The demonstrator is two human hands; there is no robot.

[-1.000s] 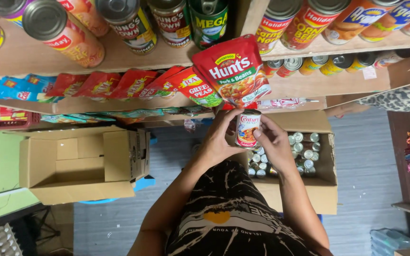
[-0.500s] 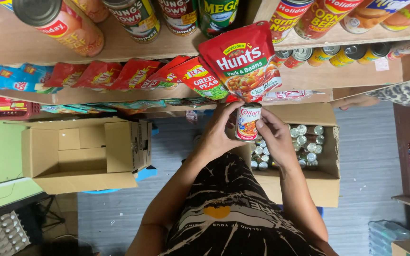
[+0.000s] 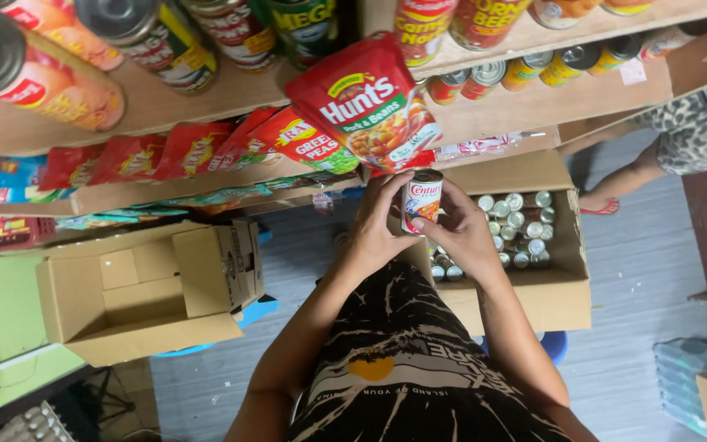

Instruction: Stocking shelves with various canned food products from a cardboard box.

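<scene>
Both hands clamp a small can between them, left hand and right hand wrapped around its sides, above an open cardboard box of cans, just below a red pouch.

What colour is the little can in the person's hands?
The small round tin can has a white label with red and orange patches and a silvery metal top, seen in the head view.
</scene>
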